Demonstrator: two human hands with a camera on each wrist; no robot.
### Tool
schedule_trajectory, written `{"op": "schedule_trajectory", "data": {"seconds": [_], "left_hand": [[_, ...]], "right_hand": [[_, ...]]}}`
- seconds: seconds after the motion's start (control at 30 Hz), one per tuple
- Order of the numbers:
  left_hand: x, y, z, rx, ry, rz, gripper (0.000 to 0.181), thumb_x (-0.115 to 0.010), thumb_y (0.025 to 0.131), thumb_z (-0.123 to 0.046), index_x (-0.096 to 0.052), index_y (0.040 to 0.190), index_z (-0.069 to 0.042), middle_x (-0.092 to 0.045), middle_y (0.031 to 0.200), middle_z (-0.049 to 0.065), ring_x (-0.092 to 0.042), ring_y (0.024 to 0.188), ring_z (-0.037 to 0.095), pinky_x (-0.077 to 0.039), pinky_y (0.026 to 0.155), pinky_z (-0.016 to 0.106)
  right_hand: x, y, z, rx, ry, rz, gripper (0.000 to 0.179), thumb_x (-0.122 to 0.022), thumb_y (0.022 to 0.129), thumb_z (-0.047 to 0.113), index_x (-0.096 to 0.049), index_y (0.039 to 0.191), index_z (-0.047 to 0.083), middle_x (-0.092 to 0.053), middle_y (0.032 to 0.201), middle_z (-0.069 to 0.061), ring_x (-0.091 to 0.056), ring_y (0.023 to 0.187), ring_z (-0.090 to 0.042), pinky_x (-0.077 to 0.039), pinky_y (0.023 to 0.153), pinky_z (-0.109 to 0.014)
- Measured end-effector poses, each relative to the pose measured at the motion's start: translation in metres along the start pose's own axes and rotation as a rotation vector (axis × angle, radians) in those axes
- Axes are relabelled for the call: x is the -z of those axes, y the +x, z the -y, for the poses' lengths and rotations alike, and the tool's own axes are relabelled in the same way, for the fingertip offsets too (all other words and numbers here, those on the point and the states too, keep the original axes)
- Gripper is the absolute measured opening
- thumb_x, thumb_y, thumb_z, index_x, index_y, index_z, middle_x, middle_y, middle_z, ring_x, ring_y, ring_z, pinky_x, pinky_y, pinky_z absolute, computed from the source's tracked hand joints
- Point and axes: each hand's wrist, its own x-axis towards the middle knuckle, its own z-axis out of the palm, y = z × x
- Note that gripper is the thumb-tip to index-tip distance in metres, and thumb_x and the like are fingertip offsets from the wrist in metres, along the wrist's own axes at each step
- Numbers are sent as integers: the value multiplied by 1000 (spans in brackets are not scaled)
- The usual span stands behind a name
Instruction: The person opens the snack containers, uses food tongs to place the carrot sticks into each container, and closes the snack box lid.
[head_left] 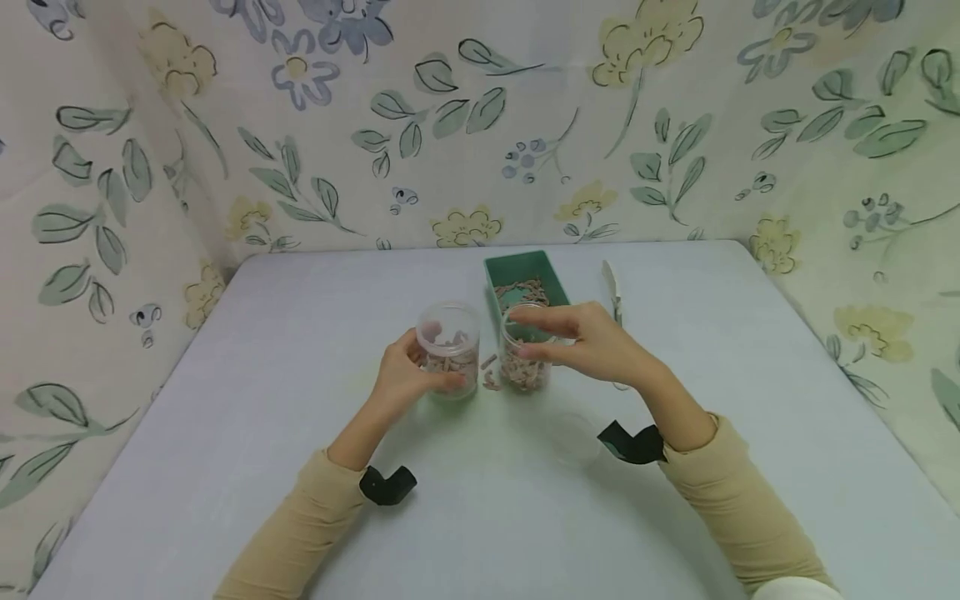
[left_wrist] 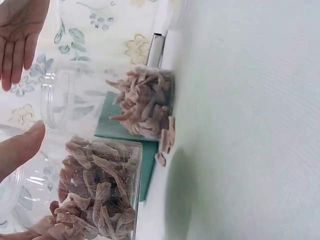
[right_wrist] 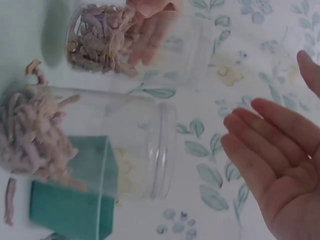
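Note:
My left hand (head_left: 401, 379) grips a clear plastic jar (head_left: 456, 367) round its side, fingers behind and thumb in front. Short brownish-pink strips (left_wrist: 100, 195) fill the jar's lower part, and its top has no lid. In the left wrist view a shadow shows below the jar's base, which is raised a little off the table. To its right stands a second clear jar (head_left: 522, 373), upright and lidless, with similar strips (right_wrist: 35, 135) heaped inside. My right hand (head_left: 592, 342) hovers by that jar's rim, fingers extended and holding nothing; the right wrist view shows a gap between them.
Behind the jars a green rectangular tray (head_left: 513, 261) holds more strips. A few loose strips (head_left: 491, 382) lie between the jars. A slim metal utensil (head_left: 612, 287) lies right of the tray. A faint clear disc (head_left: 573, 442) lies nearer the front. Floral cloth (head_left: 465, 150) hangs behind the white table (head_left: 315, 333).

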Motion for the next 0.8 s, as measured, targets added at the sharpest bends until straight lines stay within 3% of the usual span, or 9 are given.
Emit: {"op": "schedule_trajectory", "data": {"seconds": [0.13,0.27,0.53,0.8], "left_hand": [[0,6,10,78,-29,-35,75,-85,68,2,-51,135,-2,-58,132,17,-51,127,30,-38,108,42],[-2,11,17,103,-61,-36,78,-85,68,4,-48,137,-1,-56,135,18,-49,128,32,-37,108,44],[-9,14,26,106,-54,-35,79,-83,71,2,-43,139,0,-49,140,19,-41,134,34,-33,111,46],[-7,13,24,126,-31,-23,78,-82,71,3,-44,139,0,-51,138,19,-43,133,33,-33,110,46]], "right_hand": [[7,-11,-12,-51,24,53,42,-68,92,16,-60,129,-3,-62,127,-17,-60,116,-32,-51,92,-41],[13,-23,-24,-112,29,114,39,-68,92,14,-62,126,-4,-64,123,-18,-62,111,-29,-52,85,-31],[6,-45,-49,-142,-35,402,50,-75,85,23,-62,126,-3,-62,127,-14,-56,121,-34,-45,100,-47],[-15,-55,-70,-111,-183,525,77,-85,74,20,-51,139,0,-49,143,-14,-43,133,-34,-39,106,-47]]}}
